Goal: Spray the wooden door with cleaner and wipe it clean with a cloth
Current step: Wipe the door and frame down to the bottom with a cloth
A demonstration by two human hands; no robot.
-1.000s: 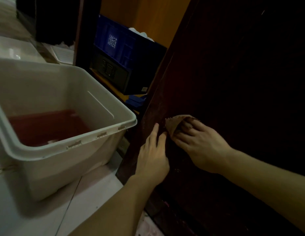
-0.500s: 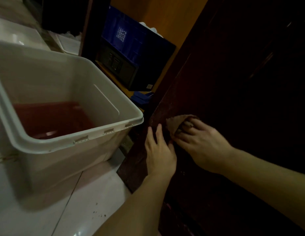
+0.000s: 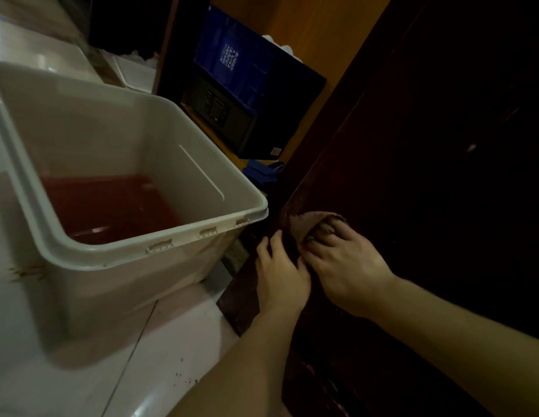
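Note:
The dark wooden door (image 3: 412, 145) fills the right half of the view, its edge running down to the floor. A small brownish cloth (image 3: 307, 225) lies against the door near that edge. My right hand (image 3: 343, 263) presses the cloth onto the wood with its fingers curled over it. Just left of it, my left hand (image 3: 280, 272) rests flat on the door's edge, fingers straight and pointing up. No spray bottle is visible.
A large white plastic bin (image 3: 160, 245) with reddish liquid in its bottom stands on the white tiled floor (image 3: 160, 350) close to the door's edge. Behind it sit a black safe (image 3: 220, 115) and a blue box (image 3: 247, 64) in a cupboard.
The view has shifted right, so the bin and door sit slightly further right. My left hand slid a little closer to my right hand. The cloth stays at about the same spot.

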